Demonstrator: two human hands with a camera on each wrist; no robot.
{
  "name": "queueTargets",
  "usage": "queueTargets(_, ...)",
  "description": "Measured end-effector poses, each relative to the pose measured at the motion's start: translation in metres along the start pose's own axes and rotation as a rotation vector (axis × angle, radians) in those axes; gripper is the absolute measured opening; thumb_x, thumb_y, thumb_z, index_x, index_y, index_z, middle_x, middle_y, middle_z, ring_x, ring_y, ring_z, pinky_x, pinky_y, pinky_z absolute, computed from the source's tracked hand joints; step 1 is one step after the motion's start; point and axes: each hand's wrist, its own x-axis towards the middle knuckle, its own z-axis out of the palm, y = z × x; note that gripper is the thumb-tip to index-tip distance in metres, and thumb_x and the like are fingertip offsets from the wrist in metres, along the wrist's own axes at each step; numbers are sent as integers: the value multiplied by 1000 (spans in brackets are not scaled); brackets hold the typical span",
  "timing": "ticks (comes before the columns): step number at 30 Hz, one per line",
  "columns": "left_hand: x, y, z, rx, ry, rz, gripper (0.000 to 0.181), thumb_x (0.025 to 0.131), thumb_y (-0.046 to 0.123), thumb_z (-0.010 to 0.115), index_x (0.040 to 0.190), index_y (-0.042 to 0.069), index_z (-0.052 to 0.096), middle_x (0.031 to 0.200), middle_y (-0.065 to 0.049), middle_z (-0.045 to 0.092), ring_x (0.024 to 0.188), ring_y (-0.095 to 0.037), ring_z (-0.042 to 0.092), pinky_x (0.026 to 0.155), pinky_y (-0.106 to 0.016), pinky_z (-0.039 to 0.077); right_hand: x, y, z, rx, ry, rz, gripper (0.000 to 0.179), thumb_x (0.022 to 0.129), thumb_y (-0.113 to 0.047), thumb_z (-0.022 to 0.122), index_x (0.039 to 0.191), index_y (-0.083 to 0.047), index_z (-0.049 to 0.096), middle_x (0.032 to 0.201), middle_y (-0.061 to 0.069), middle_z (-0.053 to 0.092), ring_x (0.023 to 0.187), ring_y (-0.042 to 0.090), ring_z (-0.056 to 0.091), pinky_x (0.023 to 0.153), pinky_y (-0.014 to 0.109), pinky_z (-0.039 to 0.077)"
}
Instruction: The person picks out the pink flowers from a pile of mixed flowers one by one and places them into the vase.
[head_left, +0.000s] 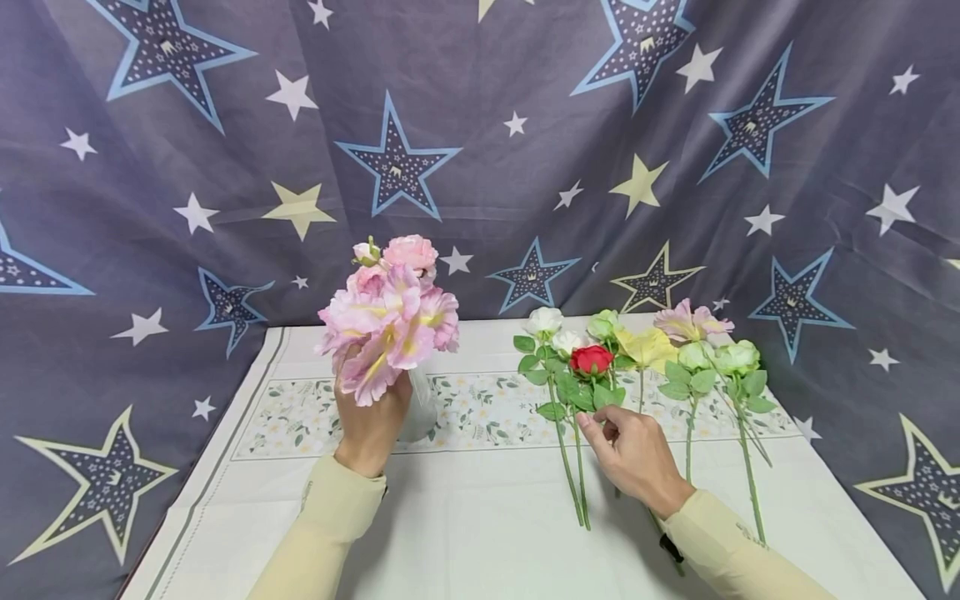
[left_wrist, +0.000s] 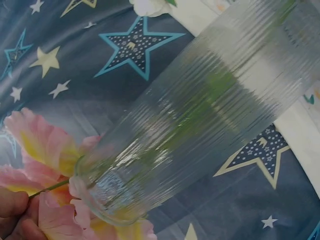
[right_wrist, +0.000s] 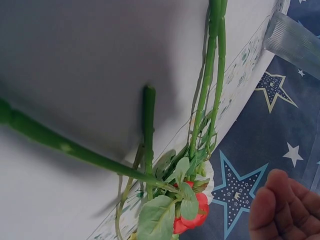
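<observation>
My left hand (head_left: 372, 417) is raised behind pink and lilac artificial flowers (head_left: 397, 329). In the left wrist view, its fingertips (left_wrist: 14, 202) pinch a thin green flower stem (left_wrist: 52, 187) beside the mouth of a ribbed clear vase (left_wrist: 185, 120). Green stems show blurred through the glass. Most of that hand's grip is hidden by petals in the head view. My right hand (head_left: 633, 454) hovers just below a red rose (head_left: 592, 360), fingers loosely bent. The right wrist view shows its fingers (right_wrist: 280, 210) apart from the stems, with nothing visible in them.
White roses (head_left: 544, 322), green roses (head_left: 737, 357), a yellow flower (head_left: 647, 347) and a pink flower (head_left: 690, 321) lie on the right of the white tablecloth (head_left: 480, 533), stems toward the front. A star-patterned curtain (head_left: 480, 125) hangs behind the table.
</observation>
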Motion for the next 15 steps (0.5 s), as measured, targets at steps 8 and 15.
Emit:
queueTargets(8, -12, -8, 3, -34, -71, -91, 22, 79, -12, 65, 100, -10, 69, 95, -26, 68, 94, -47, 61, 85, -61, 47, 0, 1, 1, 0, -5, 6, 33, 101, -41, 63, 91, -12, 75, 66, -11, 60, 55, 1, 52, 55, 27, 46)
queueTargets(15, -15, -14, 9, -12, -105, -150, 24, 80, -8, 66, 103, -7, 69, 97, -23, 67, 95, -47, 61, 86, -60, 44, -2, 1, 1, -8, -5, 5, 33, 101, -40, 63, 93, -11, 76, 66, -10, 61, 56, 0, 52, 55, 28, 47)
